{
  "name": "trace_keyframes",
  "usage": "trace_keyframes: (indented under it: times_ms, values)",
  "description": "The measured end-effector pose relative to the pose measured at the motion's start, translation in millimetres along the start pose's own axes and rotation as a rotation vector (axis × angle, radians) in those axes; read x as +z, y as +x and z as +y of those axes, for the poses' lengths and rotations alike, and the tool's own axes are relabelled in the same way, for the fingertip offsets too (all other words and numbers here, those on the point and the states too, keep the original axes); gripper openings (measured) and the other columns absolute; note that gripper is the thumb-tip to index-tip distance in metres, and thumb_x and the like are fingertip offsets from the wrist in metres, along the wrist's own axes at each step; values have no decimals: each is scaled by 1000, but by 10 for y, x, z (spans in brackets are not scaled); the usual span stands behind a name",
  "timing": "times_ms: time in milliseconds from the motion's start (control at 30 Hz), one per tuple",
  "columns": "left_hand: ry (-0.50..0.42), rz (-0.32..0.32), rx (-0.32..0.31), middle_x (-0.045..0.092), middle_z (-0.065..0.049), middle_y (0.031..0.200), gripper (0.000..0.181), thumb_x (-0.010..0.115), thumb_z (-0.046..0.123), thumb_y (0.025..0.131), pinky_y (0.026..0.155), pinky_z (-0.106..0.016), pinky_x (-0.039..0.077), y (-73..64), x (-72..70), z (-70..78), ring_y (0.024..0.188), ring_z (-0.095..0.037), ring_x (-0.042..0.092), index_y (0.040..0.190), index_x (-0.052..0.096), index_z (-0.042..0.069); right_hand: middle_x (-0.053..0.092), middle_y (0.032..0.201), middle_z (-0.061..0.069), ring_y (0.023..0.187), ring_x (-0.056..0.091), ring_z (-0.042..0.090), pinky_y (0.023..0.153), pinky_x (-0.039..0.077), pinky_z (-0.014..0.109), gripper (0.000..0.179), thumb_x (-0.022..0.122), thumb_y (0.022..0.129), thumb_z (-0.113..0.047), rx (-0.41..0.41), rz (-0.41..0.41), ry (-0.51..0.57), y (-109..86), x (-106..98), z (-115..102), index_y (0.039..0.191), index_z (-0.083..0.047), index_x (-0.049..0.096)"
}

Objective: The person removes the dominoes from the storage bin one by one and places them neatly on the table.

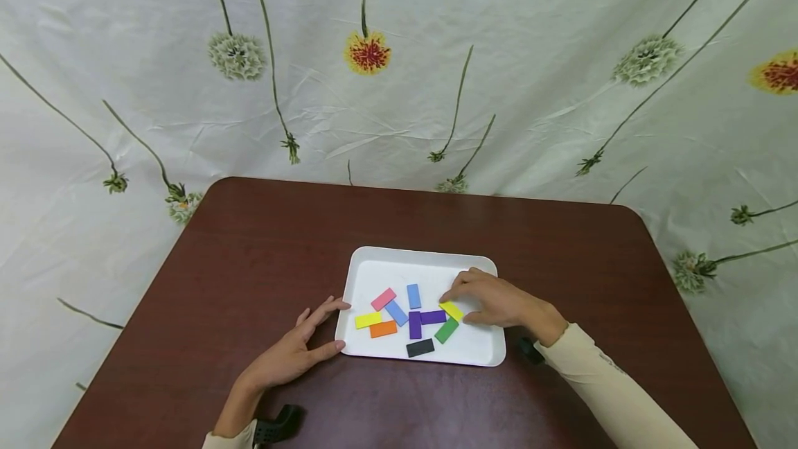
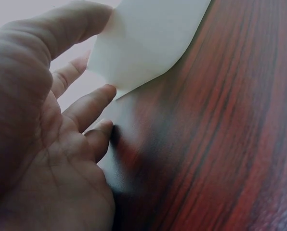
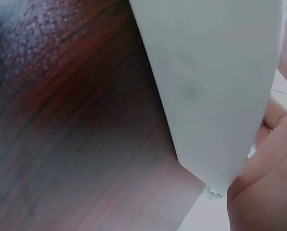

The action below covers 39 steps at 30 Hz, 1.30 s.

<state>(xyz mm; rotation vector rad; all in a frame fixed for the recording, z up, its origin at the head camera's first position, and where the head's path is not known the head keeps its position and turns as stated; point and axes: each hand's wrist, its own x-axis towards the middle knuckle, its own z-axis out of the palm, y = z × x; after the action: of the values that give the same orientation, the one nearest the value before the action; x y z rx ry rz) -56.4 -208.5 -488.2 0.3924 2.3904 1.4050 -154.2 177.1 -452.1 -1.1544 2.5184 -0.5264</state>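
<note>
A white tray (image 1: pixel 380 262) on the table carries several small flat rectangular blocks. My right hand (image 1: pixel 499 300) reaches over the tray's right side and pinches a yellow block (image 1: pixel 451 311) by its ends, between thumb and fingertips. A green block (image 1: pixel 446 330) lies right below that one. My left hand (image 1: pixel 293 348) is spread at the tray's left edge, with thumb and fingertips against the rim. In the left wrist view, the left hand's fingers (image 2: pixel 93 103) are at the tray's corner (image 2: pixel 148 43). The tray's side (image 3: pixel 206 86) hides the blocks from the right wrist view.
Also in the tray are a pink block (image 1: pixel 383 299), an orange block (image 1: pixel 383 329), a black block (image 1: pixel 420 348), a second yellow block (image 1: pixel 368 321), two blue blocks and two purple ones. A dark brown table (image 1: pixel 280 227) reaches back to a flowered cloth (image 1: pixel 411 102).
</note>
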Motion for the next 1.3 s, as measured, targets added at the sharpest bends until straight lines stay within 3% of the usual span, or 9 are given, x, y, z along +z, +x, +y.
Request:
trace_keyframes:
  times_ms: [233,467,633,1100,1300]
  values:
    - [1,7,4,35,-5,161,61,72,37,93,119,-62,-5,12,-6,5,154,-34,15,146,43,31,60,95,-7,96,49,12,85,46,30,42,83,81,-10,18,-22,-12,23,-11,0,120,-23,71]
    - [0,4,-1,34,-5,161,61,72,36,93,118,-63,-4,7,3,7,154,-36,15,146,43,30,60,97,-9,93,48,11,90,38,37,42,81,84,-11,155,-85,34,6,11,-38,121,-25,68]
    - [-2,9,-3,34,-4,161,62,72,34,93,118,-63,-5,3,7,3,154,-36,15,147,43,29,43,74,-8,81,46,10,87,33,36,41,80,85,-12,158,-93,20,2,6,-54,121,-25,66]
    - [1,23,-15,34,-5,162,62,72,35,92,118,-64,-4,3,18,-19,154,-38,15,147,43,34,52,87,-8,91,48,16,86,40,37,42,78,84,-14,223,-109,29,8,5,-65,123,-20,62]
    - [-7,39,-42,30,-9,163,66,73,40,91,118,-64,-3,-13,37,-2,154,-39,12,148,41,37,43,79,-6,78,43,9,68,38,24,41,76,82,-11,182,-53,119,-6,-44,-54,120,-15,63]
